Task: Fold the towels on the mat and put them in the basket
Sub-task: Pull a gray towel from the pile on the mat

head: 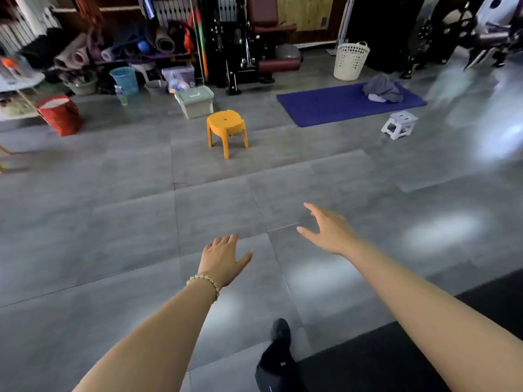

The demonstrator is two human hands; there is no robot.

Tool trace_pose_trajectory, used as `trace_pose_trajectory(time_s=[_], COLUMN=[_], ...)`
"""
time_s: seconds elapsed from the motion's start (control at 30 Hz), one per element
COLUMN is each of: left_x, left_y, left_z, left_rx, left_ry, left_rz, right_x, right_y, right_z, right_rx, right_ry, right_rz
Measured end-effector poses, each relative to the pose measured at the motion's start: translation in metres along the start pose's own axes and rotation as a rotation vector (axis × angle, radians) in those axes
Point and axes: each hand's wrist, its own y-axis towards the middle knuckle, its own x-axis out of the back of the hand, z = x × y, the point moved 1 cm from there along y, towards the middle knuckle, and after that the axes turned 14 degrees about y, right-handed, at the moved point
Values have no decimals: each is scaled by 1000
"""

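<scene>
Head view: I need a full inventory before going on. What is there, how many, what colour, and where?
mat: one, blue, on the floor far right
towels: one heap, count unclear, grey with some white, on the mat's far end
basket: one, white, on the floor behind the mat
stool: one, orange, floor centre
step stool: one, white, by the mat's near right corner
box: one, pale, lidded, behind the stool
bin: one, light blue, far left of centre
bag: one, red, far left
rolled mats: several, purple and grey, rack at the back left
black mat: one, near right corner
foot: one, in black, bottom centre
left hand: open, empty, bead bracelet on the wrist
right hand: open, empty
</scene>
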Motion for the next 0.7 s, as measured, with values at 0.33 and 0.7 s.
trace_pose_trajectory(time_s=[0.33, 0.7], left_x=[74, 149], left_y=[264, 548], left_z=[-71, -207], left_rx=[-32, -192], left_ry=[0, -24], left_rz=[9, 10], right_x=[153, 316], right_y=[208, 414], right_z=[-94, -222], right_rx=[-94, -126], right_ry=[-71, -41], right_rz=[16, -84])
